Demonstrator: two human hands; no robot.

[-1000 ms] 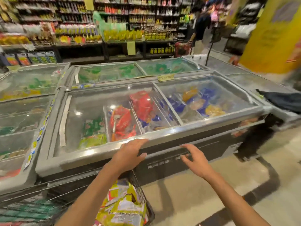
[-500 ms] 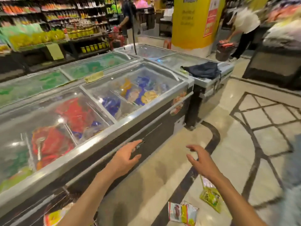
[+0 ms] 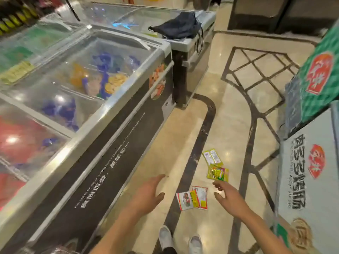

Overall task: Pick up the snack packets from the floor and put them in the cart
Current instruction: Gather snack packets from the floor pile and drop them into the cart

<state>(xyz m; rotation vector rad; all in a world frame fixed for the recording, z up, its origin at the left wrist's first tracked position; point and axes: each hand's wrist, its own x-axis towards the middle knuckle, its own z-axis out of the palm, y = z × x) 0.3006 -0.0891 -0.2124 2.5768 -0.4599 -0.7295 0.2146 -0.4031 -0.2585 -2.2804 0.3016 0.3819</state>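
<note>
Left arm: bare forearm stretched forward from the bottom edge; left hand [image 3: 148,195] palm down above the floor [image 3: 233,107], beside the dark front of the freezer [image 3: 110,99]
Left fingers: straight and loosely spread, thumb out to the side; holding nothing, touching nothing
Right arm: reaching forward from the lower right; right hand [image 3: 229,198] hovering above the floor
Right fingers: slightly curled and spread, thumb apart; empty; tips close under the yellow-green packet [image 3: 218,173], contact cannot be told
Snack packets: all lying flat on the floor; red-and-white packets [image 3: 192,197] between the two hands; yellow-green packet just beyond the right fingertips; pale-backed packet [image 3: 212,157] touching its far edge
Surroundings: dark bag [image 3: 179,26] on the farther freezer; printed cartons [image 3: 308,180] at right; white shoes [image 3: 165,235] at the bottom
</note>
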